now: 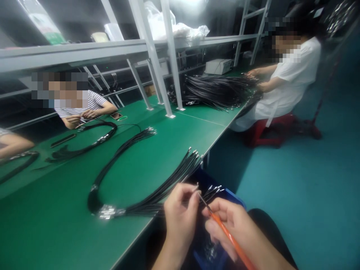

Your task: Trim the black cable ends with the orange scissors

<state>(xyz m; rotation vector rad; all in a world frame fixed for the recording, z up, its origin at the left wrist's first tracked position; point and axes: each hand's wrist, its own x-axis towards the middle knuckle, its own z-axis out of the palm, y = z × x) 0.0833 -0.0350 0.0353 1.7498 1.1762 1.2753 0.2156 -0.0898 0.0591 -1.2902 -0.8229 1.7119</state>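
Observation:
My left hand (180,213) pinches the metal-tipped end of a thin black cable (197,186) at the table's near edge. My right hand (230,225) holds a slim orange-handled tool (225,230), its metal tip touching that cable end. A bundle of black cables (157,195) with silver ends lies looped on the green table (56,225) just left of my hands, its tips fanned toward the edge. A few more cable tips (215,189) stick up behind my fingers, over a blue bin (233,197) below.
A person in a striped shirt (84,108) works with cables across the table. Another person in white (284,78) sits on a red stool at the far right beside a large cable pile (216,90). Grey shelf posts (171,67) stand on the table.

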